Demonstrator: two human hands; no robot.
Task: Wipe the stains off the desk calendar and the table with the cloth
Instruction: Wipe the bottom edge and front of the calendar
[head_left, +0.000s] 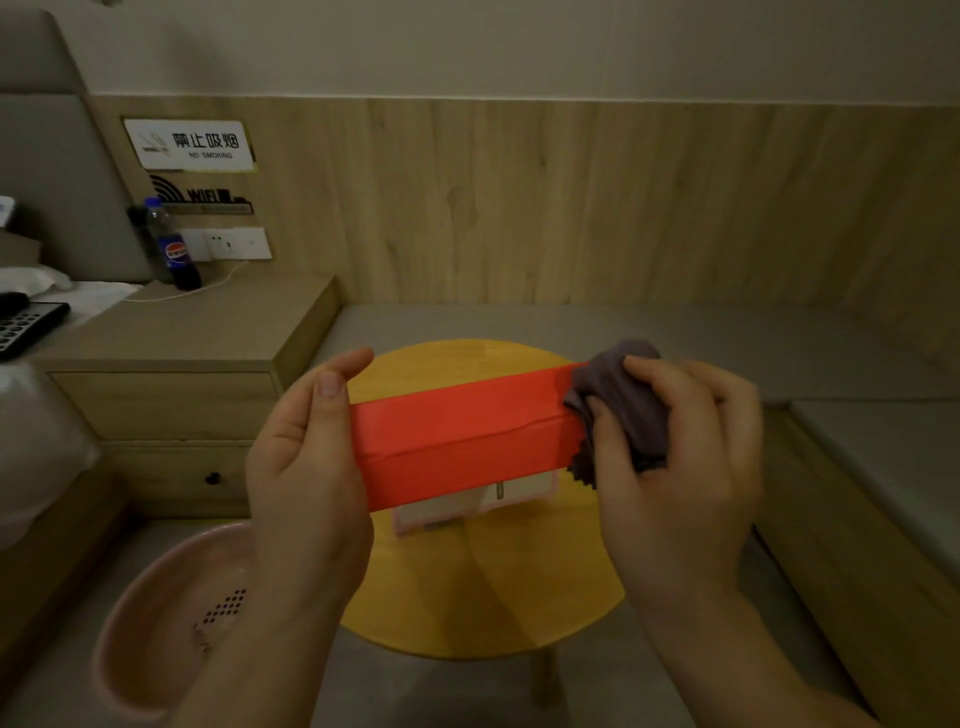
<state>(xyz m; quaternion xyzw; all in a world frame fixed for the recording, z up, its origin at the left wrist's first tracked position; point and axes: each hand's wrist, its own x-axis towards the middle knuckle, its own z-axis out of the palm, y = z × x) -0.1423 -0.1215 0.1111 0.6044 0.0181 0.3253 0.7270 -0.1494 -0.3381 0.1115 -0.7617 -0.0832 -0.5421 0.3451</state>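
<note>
Nearest, left hand (306, 457) gripping left end of red desk calendar (462, 441), thumb on top. Right hand (675, 447) clutching bunched purple cloth (618, 400), pressed to calendar's right end. Held above round yellow counter (483, 587). Pink basket (156, 623) lower left. Farther: wooden nightstand (192, 343) with cola bottle (174, 244).

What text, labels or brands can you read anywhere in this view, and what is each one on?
"NO SMOKING", under larger Chinese characters: white wall sign.
"WIFI", beside a black signal symbol: wall sign below it; its smaller strip of text is too blurred to read.
Blue, red and white round logo, wording unreadable: cola bottle.
Buttons on the remote: too small to read.
Red desk calendar: no print shows on the faces in view.
</note>
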